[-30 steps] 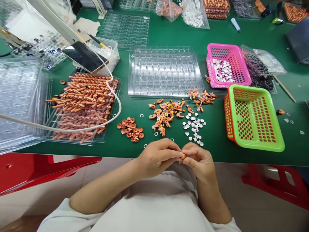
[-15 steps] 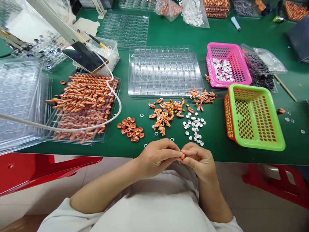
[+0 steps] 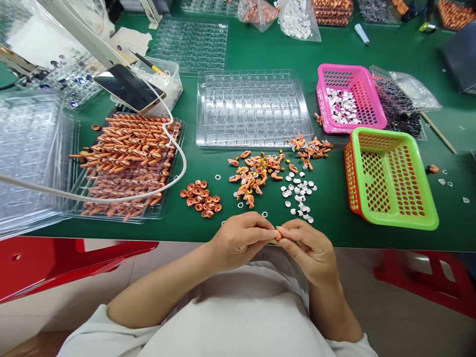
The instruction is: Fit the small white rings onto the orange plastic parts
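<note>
At the table's front edge my left hand (image 3: pixel 241 239) and my right hand (image 3: pixel 311 248) meet, fingertips pinched together. Between them is a small orange part (image 3: pixel 278 236), mostly covered by the fingers, so its full shape is hidden. Just beyond the hands lie a heap of small orange curved parts with yellow and silver bits (image 3: pixel 255 173), a scatter of white round discs (image 3: pixel 299 193) to its right, and a cluster of copper-coloured round cups (image 3: pixel 201 198) to its left. A white ring (image 3: pixel 264 214) lies close to my fingers.
On the left, trays of copper-coloured stems (image 3: pixel 130 163) sit under a white cable (image 3: pixel 180 171) and a phone (image 3: pixel 130 89). A clear plastic tray (image 3: pixel 253 109) lies in the middle. At right stand a pink basket (image 3: pixel 377 99) holding white pieces and a green basket (image 3: pixel 420 198) nested in a red one.
Both hands stay together at the edge, the orange part still between the fingertips. The grip of the right fingers has shifted slightly, with the right hand a little further right.
</note>
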Tool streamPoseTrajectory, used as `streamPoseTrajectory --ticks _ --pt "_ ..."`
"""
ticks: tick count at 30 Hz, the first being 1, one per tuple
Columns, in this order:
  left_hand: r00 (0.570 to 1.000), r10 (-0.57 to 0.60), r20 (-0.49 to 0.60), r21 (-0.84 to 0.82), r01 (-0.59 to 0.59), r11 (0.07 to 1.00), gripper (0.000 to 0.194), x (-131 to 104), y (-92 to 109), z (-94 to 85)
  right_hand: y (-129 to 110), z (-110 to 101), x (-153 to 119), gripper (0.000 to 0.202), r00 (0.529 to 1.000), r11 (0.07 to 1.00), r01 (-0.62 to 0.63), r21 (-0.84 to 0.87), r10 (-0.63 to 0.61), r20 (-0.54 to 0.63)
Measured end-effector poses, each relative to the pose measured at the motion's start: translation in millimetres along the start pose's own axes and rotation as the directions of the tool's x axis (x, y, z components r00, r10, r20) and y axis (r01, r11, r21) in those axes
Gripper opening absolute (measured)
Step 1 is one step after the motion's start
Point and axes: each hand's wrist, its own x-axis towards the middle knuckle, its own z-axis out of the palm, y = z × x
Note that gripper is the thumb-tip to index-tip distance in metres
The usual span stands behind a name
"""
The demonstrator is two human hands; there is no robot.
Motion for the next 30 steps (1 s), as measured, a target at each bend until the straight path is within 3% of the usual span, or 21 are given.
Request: streamPoseTrajectory --ticks 10,17,25,30 --pt "0.999 -0.025 -0.045 -0.009 0.025 1.0 0.017 0.3 5.5 2.8 2.5 6.9 3.2 0.027 0.995 0.954 -0.093 0.286 0.096 0.006" --pt "0.999 -0.013 -0.036 -0.051 0.012 0.999 0.017 2.1 6.8 2.2 1.7 4.8 3.6 0.025 0.997 0.959 -0.07 0.276 0.076 -0.011" --pt "1.0 -0.007 -0.002 -0.083 0.006 0.996 0.016 0.9 4.1 2.4 1.3 -2.7 4.9 0.028 0.996 0.98 -0.056 0.192 0.041 0.078" --pt "1.0 -0.011 -0.017 -0.045 0.01 0.999 0.016 0.0 4.5 4.7 -0.4 -5.5 4.2 0.029 0.997 0.992 -0.031 0.122 0.022 0.075"
